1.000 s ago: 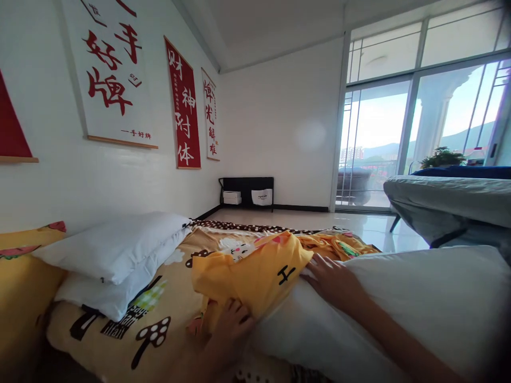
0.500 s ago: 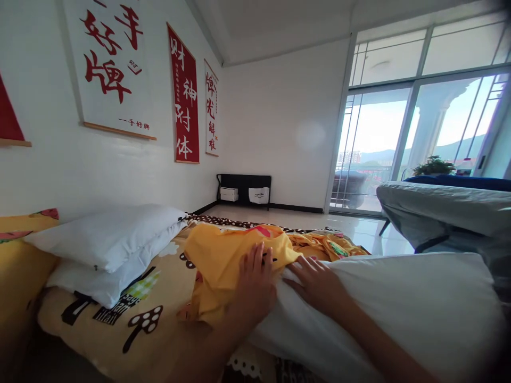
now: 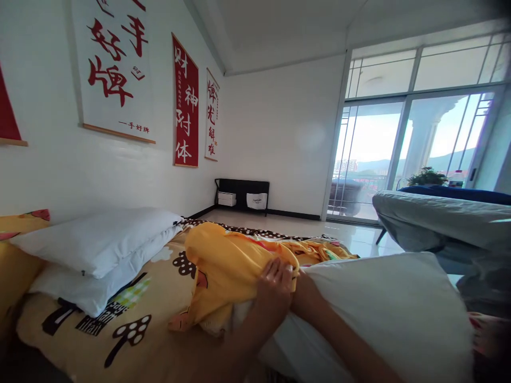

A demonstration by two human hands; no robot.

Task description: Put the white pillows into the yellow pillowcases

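1. Head view: the left hand (image 3: 274,290) grips the open edge of a yellow pillowcase (image 3: 227,263), fingers curled over the bunched cloth.
2. The right hand (image 3: 306,291) lies against the near end of a white pillow (image 3: 383,314), mostly hidden behind the left hand; whether it grasps or only presses, I cannot tell.
3. The pillowcase covers one end of this pillow, near the middle of the bed (image 3: 131,335); the rest of the pillow stays bare.
4. Two more white pillows (image 3: 96,250) are stacked at the bed's left edge, by the wall.
5. Risk, as a judgement: the bunched cloth could snag on a pillow corner, or slip off if the grip loosens.
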